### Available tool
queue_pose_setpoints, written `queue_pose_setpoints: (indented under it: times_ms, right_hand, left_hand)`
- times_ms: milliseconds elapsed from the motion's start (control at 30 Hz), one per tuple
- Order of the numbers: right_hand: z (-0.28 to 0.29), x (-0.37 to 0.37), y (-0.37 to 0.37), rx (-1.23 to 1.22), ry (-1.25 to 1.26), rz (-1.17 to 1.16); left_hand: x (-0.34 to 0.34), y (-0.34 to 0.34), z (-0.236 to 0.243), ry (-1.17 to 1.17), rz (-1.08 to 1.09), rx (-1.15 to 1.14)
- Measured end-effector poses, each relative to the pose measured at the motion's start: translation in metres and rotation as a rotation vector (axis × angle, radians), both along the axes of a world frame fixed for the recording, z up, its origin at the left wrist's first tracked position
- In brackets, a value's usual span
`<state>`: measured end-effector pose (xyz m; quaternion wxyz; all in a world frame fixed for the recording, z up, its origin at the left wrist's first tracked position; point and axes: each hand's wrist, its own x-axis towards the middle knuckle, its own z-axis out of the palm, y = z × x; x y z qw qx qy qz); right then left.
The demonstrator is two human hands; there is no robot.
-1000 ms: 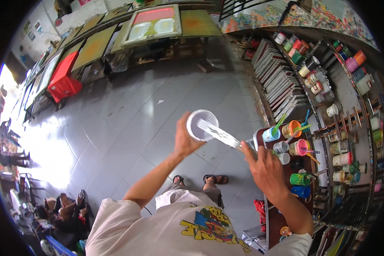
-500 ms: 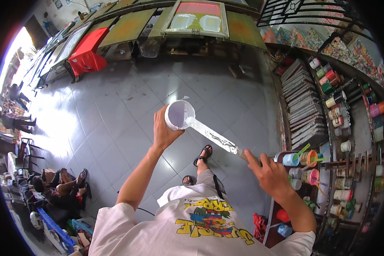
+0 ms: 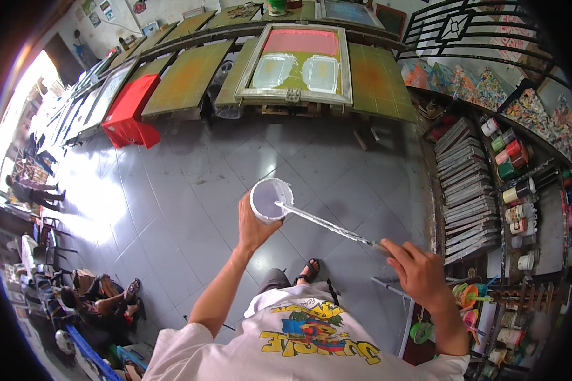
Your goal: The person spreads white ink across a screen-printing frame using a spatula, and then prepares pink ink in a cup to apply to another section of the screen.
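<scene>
My left hand point(image 3: 253, 227) is closed around a white cup point(image 3: 271, 193) with pale, whitish insides, holding it out over the grey tiled floor point(image 3: 184, 209). A long flat stick point(image 3: 324, 225), coated in white along most of its length, reaches into the cup with its far end. Its handle is gripped by my right hand point(image 3: 413, 267), out to the right and a little lower than the cup. The stick is seen nearly edge-on.
Sloping boards point(image 3: 184, 76) and a framed printing screen point(image 3: 254, 89) stand ahead, with a red cloth point(image 3: 130, 114) draped at their left. Racks of paint pots point(image 3: 521, 209), stacked frames point(image 3: 467, 190) and a small stand with colourful cups point(image 3: 470, 297) are at right. People point(image 3: 35, 197) are at far left.
The view has shifted, bringing more of the printing boards ahead into sight and the colourful cups lower at right. The stick has turned from flat-on to edge-on, its tip still in the cup.
</scene>
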<state>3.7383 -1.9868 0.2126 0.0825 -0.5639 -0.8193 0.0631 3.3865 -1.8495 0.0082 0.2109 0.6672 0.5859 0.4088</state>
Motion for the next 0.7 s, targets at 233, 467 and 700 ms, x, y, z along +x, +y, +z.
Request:
queue_pose_setpoints:
  times_ms: [233, 467, 700]
  right_hand:
    - [-0.121, -0.035, 0.084, -0.796, 1.292, -0.260]
    - [-0.141, -0.067, 0.186, -0.903, 1.357, -0.359]
    - [-0.104, -0.089, 0.282, -0.851, 1.139, -0.555]
  left_hand:
    - [0.037, 0.072, 0.034, -0.142, 0.012, -0.020]
    - [0.000, 0.194, 0.026, -0.072, -0.018, 0.177]
    - [-0.056, 0.344, 0.043, 0.025, -0.112, 0.263]
